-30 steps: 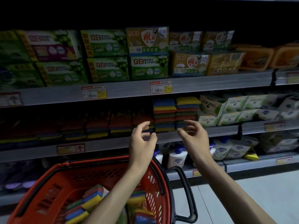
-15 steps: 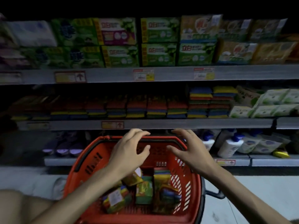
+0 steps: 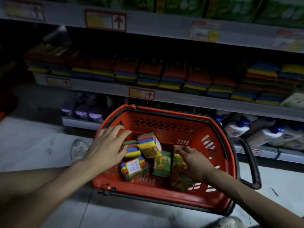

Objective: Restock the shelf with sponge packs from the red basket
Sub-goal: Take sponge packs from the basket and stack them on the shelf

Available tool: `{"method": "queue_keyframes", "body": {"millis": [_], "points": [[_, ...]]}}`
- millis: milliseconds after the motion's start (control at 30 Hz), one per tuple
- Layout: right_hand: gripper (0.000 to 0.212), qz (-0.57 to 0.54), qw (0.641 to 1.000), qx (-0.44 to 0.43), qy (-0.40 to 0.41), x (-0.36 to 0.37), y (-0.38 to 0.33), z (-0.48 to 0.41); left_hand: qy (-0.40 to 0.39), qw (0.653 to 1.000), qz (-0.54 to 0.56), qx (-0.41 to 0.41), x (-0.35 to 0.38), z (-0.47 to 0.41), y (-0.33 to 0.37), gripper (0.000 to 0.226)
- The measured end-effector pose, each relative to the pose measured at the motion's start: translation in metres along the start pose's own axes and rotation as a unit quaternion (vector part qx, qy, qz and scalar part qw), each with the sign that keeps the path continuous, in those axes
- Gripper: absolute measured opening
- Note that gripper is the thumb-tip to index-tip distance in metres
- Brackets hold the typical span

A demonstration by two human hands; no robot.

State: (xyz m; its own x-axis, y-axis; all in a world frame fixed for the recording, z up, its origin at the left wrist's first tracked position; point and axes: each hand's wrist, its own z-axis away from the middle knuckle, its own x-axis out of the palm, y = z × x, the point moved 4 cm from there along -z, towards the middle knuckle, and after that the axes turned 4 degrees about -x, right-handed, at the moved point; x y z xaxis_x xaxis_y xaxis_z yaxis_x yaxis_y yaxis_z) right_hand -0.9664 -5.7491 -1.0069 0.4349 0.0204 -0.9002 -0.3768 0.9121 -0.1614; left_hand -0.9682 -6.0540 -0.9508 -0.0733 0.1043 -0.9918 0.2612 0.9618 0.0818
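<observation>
While the basket (image 3: 218,145) sits on the floor (image 3: 32,145) in front of the shelf (image 3: 189,98), both of my hands are down inside it among the packs (image 3: 162,165). My left hand (image 3: 108,148) reaches over the basket's left rim with its fingers spread and only loosely bent, gripping nothing. The fingertips lie over a flat pile of packs on that side, though the blur may hide whether they truly touch. Just beside those fingertips a tilted pack (image 3: 148,145) stands with its yellow end toward me. Nearer me lies a labelled pack (image 3: 133,167), its white label facing up. My right hand (image 3: 195,162) is lower in the basket, on its right side. Its fingers are stretched out and released, resting on a green pack (image 3: 178,162), and it clasps nothing that I can see. Between my two hands another green-wrapped one stands on edge. The basket's black handle (image 3: 251,162) hangs off to the right. On the shelf above, stacks (image 3: 164,76) of red, blue and yellow sponges run in a row, side by side, with tags (image 3: 141,93) on the shelf's front edge. Below and to the right stand white bottles (image 3: 238,129) with blue caps. A pale shoe (image 3: 79,148) shows on the floor left of the basket.
</observation>
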Motion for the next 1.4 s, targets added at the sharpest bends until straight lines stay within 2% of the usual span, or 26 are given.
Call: {"method": "queue_keyframes", "body": {"millis": [200,333,467,667,900,1000,1133,1267,1333,1367,1400], "points": [[0.074,-0.024,0.999,-0.010,-0.048,0.032,-0.025,-0.028,-0.040,0.998,-0.053,-0.007,0.023,0.012,-0.024,0.053],[0.080,-0.075,0.997,-0.013,0.017,0.030,-0.045,-0.072,-0.054,0.996,-0.066,-0.002,0.033,0.016,-0.028,0.047],[0.083,-0.062,0.993,-0.010,0.096,0.018,-0.065,-0.114,-0.052,0.996,-0.066,-0.004,0.034,0.018,-0.028,0.041],[0.069,-0.070,0.994,-0.009,0.086,0.037,-0.083,-0.129,-0.035,0.996,-0.076,-0.009,0.036,0.017,-0.028,0.033],[0.070,-0.020,0.992,-0.060,0.107,0.045,-0.078,-0.110,-0.017,0.996,-0.083,-0.009,0.036,0.017,-0.027,0.031],[0.079,-0.020,0.991,-0.068,0.111,0.032,-0.069,-0.096,-0.014,0.996,-0.089,0.000,0.034,0.016,-0.023,0.031],[0.099,-0.098,0.986,-0.040,0.127,-0.004,-0.058,-0.069,0.009,0.996,-0.084,0.005,0.032,0.016,-0.018,0.035],[0.079,-0.256,0.955,0.010,0.151,-0.034,-0.046,-0.048,0.032,0.999,0.030,-0.015,0.022,0.013,-0.003,0.051],[0.070,-0.393,0.911,0.037,0.123,-0.046,-0.047,-0.039,0.020,0.991,0.127,-0.042,0.009,0.011,0.011,0.065],[0.063,-0.468,0.876,0.043,0.103,-0.050,-0.050,-0.035,-0.008,0.975,0.212,-0.068,0.004,0.012,0.017,0.071],[0.058,-0.528,0.844,0.046,0.084,-0.054,-0.053,-0.030,-0.045,0.945,0.310,-0.097,0.001,0.013,0.023,0.076]]}}
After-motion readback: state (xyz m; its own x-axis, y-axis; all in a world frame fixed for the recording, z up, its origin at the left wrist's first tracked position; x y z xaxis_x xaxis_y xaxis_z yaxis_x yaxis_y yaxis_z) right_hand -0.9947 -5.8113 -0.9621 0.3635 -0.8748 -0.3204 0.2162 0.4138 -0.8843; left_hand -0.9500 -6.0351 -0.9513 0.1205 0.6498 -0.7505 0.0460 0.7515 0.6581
